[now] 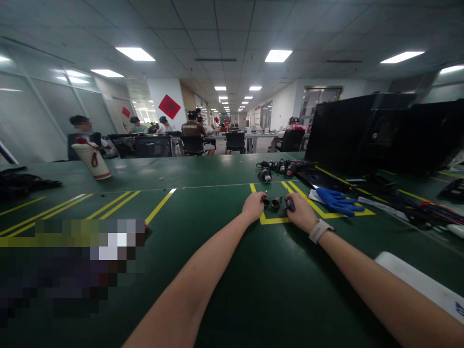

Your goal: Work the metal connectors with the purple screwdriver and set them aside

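Note:
My left hand rests over the green table with its fingers closed around a small dark part, mostly hidden by the fingertips. Just right of it, a dark, hollow, cup-shaped metal piece stands on the table between my hands, apart from both. My right hand, with a pale watch strap at the wrist, pinches a small dark, purplish block-like piece. Both hands are inside a yellow tape outline.
Behind my hands lie metal fittings and black cables. A blue glove lies to the right, near large black cases. A white paper cup stands far left. A white object lies near my right forearm. People sit at desks beyond.

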`<state>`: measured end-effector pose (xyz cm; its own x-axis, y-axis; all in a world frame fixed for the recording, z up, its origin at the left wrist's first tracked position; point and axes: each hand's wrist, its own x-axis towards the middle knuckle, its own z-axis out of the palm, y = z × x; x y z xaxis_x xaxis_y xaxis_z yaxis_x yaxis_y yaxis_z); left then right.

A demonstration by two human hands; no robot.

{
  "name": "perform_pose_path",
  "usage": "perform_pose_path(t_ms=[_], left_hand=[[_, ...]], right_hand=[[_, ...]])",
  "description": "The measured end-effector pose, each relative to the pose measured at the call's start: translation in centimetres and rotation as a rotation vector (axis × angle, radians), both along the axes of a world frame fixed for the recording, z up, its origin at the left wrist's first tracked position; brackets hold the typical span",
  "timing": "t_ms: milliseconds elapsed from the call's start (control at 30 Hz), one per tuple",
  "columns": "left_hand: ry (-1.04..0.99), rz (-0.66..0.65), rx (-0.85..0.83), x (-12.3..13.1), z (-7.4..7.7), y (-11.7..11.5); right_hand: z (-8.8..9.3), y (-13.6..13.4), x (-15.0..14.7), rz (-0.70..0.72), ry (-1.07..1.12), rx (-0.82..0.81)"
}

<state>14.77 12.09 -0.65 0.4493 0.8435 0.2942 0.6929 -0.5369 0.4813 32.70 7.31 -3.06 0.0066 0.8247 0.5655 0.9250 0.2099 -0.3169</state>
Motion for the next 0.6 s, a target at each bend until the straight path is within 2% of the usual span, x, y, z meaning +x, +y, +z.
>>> perform_pose_path(t_ms=[133,367,467,600], left_hand=[[0.012,0.01,-0.037,-0.7,0.6,-0.5],[0.038,0.004,-0.077,-1.5,2.6,-2.6],[0.072,-0.029,-0.115,-3.6,3.1,-4.9],[0.12,-0.06,-0.159,-7.7,3.6,-10.4]], right_hand=[[0.1,-0.3,-0.2,-0.023,0.013,-0.009],[0.8,-1.2,-0.8,-0.003,-0.015,0.015],[0.9,-1.6,-0.8,-0.007,-0.008,0.01],[0.9,-2.0,-0.8,-0.013,0.024,-0.019]])
